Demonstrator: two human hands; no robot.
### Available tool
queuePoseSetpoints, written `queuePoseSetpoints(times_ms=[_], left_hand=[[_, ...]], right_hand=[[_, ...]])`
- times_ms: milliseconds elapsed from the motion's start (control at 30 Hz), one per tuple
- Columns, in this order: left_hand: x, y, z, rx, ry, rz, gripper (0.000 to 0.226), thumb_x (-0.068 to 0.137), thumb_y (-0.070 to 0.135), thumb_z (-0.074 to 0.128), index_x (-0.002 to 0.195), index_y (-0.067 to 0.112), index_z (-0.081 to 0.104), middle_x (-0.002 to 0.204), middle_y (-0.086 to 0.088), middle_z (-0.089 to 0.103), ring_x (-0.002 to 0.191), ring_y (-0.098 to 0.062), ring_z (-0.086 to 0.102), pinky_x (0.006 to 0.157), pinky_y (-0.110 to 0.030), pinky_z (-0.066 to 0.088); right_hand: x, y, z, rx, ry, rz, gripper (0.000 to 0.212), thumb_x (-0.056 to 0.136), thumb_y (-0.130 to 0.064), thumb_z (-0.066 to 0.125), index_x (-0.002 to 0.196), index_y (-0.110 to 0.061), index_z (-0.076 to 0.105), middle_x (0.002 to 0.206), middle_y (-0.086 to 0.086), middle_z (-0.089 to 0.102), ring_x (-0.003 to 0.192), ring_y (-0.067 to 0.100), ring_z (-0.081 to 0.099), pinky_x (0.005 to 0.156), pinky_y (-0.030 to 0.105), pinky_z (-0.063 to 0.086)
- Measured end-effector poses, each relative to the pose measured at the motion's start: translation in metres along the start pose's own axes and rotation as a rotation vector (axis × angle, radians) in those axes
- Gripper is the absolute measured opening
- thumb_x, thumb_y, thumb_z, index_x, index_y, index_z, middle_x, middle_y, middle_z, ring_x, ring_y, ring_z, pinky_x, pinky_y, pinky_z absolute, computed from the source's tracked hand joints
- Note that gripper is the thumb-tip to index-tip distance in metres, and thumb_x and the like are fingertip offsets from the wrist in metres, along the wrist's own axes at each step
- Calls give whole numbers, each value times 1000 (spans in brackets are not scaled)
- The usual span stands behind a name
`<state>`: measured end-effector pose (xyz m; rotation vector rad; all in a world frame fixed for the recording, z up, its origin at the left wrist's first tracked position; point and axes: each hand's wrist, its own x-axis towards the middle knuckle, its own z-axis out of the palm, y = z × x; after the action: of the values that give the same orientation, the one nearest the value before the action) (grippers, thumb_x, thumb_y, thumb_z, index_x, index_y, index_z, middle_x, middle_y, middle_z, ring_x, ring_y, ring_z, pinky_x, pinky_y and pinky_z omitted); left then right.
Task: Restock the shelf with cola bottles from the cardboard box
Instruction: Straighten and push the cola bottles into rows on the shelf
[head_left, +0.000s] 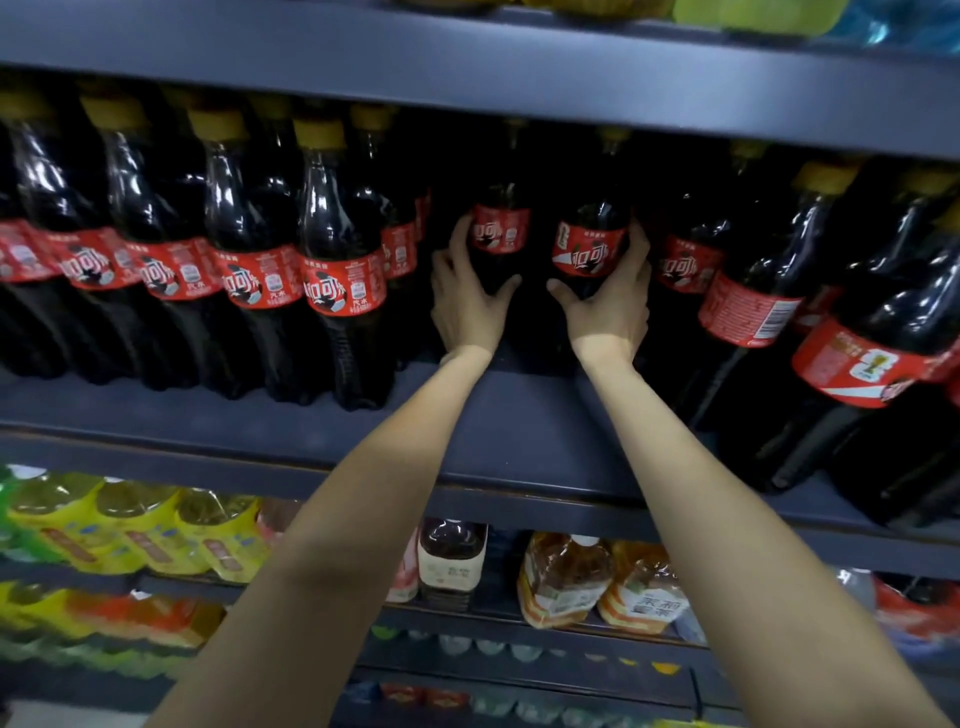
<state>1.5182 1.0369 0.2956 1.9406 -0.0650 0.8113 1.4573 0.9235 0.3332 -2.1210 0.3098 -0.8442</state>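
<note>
Head view: both arms reach up into the cola shelf (519, 415), into a gap between the filled row at left and the larger bottles at right. Left hand (467, 301) grasps the left cola bottle (500, 228), fingers up its left side, thumb curled across the front below the red label. Right hand (613, 296) grasps the right cola bottle (589, 249) in mirror fashion, fingers on its right side, thumb at the front. Both bottles stand upright, far back on the shelf board, side by side; whether they touch each other is too dark to tell. Cardboard box not in view.

Step in hand, as judged: placing a pair of bottles at the back of the gap. The near part of the board in front of them is bare, so the restock looks partway done.

Next move calls for: letting go once the bases sit flat, drawing both hands straight back without brushing the neighbouring bottles, then returning to the box for more.

Below: shelves of yellow-labelled drinks (130, 530) and tea bottles (452, 561).
</note>
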Motion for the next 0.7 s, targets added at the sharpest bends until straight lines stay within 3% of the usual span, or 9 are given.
queuePoseSetpoints(times_ms=[100, 233, 467, 700], left_hand=[[-4, -1, -4, 100, 107, -58, 82, 80, 32, 72, 147, 24, 26, 136, -16, 43, 122, -34, 46, 88, -46, 46], [1, 1, 8, 242, 105, -75, 69, 90, 27, 60, 148, 28, 24, 140, -19, 37, 126, -35, 39, 86, -49, 46], [12, 9, 39, 115, 225, -181, 62, 93, 14, 53, 148, 20, 25, 143, -21, 31, 128, -36, 33, 92, -47, 44], [3, -10, 30, 201, 79, -103, 95, 77, -1, 64, 151, 27, 11, 150, -16, 22, 135, -33, 29, 88, -47, 47]], right_hand=[[-2, -3, 2, 14, -18, -3, 94, 75, -31, 77, 148, -24, 18, 145, 7, 38, 124, 33, 49, 95, 44, 41], [-4, -3, 5, 40, -33, -35, 95, 74, -32, 78, 148, -24, 19, 143, 9, 41, 122, 34, 49, 93, 44, 42], [-1, 2, 5, 74, -44, -71, 96, 73, -32, 79, 148, -23, 21, 142, 10, 42, 123, 34, 49, 95, 45, 43], [2, 6, 7, 79, -71, -105, 95, 73, -33, 79, 148, -21, 22, 142, 10, 41, 123, 33, 49, 94, 44, 43]])
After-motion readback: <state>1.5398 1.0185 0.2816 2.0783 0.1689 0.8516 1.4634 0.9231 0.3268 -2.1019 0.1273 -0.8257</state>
